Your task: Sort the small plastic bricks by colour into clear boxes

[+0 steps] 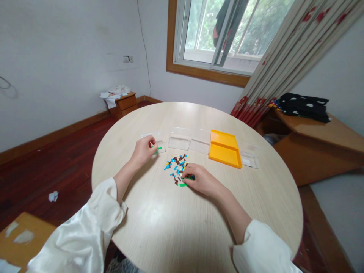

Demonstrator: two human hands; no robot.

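My left hand (145,151) is closed in a pinch over the leftmost clear plastic box (162,144). A small green toy brick (152,146) shows at its fingertips, and other green bricks (159,148) lie in that box. My right hand (200,180) rests at the right side of a loose pile of tiny toy bricks (176,163), brown, blue, yellow and white. Its fingers are bent together among the bricks; whatever they pinch is hidden. A longer green brick (183,185) lies just below those fingertips.
Beyond the pile stand two more open clear boxes (178,143), an open yellow case (226,156) and a further clear box (249,160) on its right. All are on a round wooden table (170,227). A wooden cabinet (321,146) stands close at the right.
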